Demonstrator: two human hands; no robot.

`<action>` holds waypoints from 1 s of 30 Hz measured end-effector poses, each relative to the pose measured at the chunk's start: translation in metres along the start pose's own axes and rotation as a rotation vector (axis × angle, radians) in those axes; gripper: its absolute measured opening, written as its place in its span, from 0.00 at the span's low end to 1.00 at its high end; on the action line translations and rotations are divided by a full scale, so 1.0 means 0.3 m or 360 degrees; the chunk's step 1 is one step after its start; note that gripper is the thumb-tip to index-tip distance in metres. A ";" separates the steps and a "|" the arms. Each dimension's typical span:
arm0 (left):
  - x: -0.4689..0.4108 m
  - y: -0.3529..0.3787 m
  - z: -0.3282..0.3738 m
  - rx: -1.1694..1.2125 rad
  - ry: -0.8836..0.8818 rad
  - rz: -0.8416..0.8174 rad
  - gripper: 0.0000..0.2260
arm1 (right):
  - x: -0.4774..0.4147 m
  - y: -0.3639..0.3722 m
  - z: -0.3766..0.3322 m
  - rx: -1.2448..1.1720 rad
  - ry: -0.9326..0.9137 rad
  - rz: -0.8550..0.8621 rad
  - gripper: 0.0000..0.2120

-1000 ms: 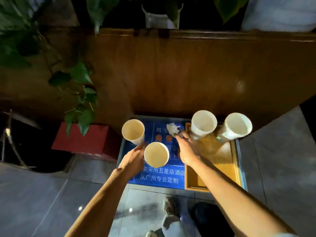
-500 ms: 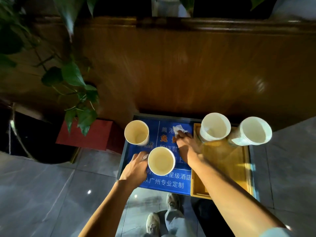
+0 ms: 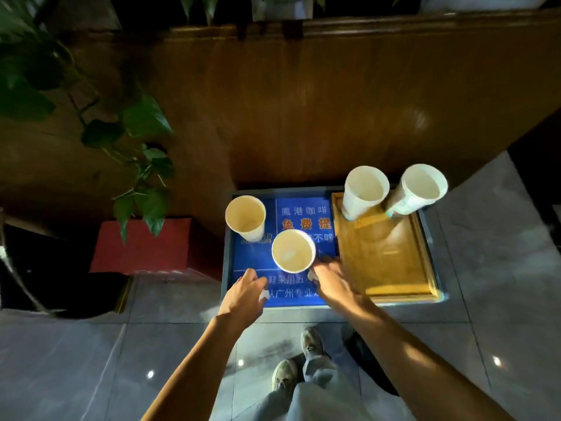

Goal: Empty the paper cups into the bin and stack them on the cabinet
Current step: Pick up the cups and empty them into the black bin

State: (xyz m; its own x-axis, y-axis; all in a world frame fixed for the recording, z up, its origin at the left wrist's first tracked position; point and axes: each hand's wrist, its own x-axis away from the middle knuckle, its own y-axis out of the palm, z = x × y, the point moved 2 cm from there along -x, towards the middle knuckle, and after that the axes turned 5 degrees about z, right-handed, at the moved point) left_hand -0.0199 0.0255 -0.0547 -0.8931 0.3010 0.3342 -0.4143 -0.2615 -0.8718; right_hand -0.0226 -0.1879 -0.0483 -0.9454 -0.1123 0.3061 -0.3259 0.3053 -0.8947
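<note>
Matt paper cups [image 3: 293,251], glossy wood tray [image 3: 391,259] & panel [image 3: 303,101], polished stone-look floor [image 3: 501,268].

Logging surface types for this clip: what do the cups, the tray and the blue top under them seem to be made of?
Nearest cup: thin paper, matte cream inside, rolled rim. Tray: looks like wood or bamboo, yellow-brown with a raised edge and a soft sheen. Blue top: printed sign, smooth and slightly glossy, probably plastic or laminated board; I cannot tell which.

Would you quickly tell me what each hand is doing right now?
Left hand: closed on a small white scrap.
Right hand: fingers at the near cup; grip cannot be told.
</note>
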 end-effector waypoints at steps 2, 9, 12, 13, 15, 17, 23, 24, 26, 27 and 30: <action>0.034 0.006 0.000 0.0031 0.0062 -0.0016 0.09 | 0.061 0.027 -0.014 -0.0095 0.0105 0.0178 0.05; 0.131 0.090 0.106 0.0119 0.0340 -0.0211 0.10 | 0.329 0.047 -0.042 -0.0438 0.0287 0.0271 0.08; 0.178 0.137 0.232 0.0212 0.0439 -0.0267 0.14 | 0.456 0.081 0.038 -0.0488 0.0536 0.0264 0.17; 0.192 0.156 0.278 0.0233 0.0492 -0.0289 0.14 | 0.504 0.094 0.074 -0.0509 0.0616 0.0282 0.19; 0.213 0.202 0.368 0.0268 0.0583 -0.0364 0.14 | 0.601 0.122 0.145 -0.0569 0.0760 0.0319 0.20; 0.223 0.261 0.453 0.0233 0.0692 -0.0429 0.13 | 0.688 0.151 0.217 -0.0613 0.0877 0.0285 0.18; 0.229 0.444 0.693 0.0075 0.0871 -0.0669 0.13 | 0.915 0.291 0.434 -0.0689 0.1195 0.0009 0.09; 0.228 0.482 0.733 0.0050 0.0878 -0.0725 0.14 | 0.947 0.310 0.471 -0.0688 0.1213 -0.0023 0.09; 0.222 0.571 0.806 0.0007 0.0917 -0.0830 0.14 | 1.001 0.355 0.555 -0.0720 0.1248 -0.0033 0.11; 0.218 0.622 0.838 -0.0030 0.0934 -0.0872 0.13 | 1.020 0.381 0.601 -0.0742 0.1262 -0.0031 0.12; 0.188 0.794 0.912 -0.0129 0.0899 -0.0914 0.12 | 1.052 0.483 0.740 -0.0755 0.1197 -0.0054 0.10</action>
State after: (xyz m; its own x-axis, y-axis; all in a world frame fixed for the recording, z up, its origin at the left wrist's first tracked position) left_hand -0.2170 -0.2708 -0.1455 -0.3126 0.7916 0.5250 -0.7481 0.1354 -0.6496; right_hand -0.3665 -0.3891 -0.1537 -0.6352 0.4715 0.6117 -0.1643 0.6914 -0.7035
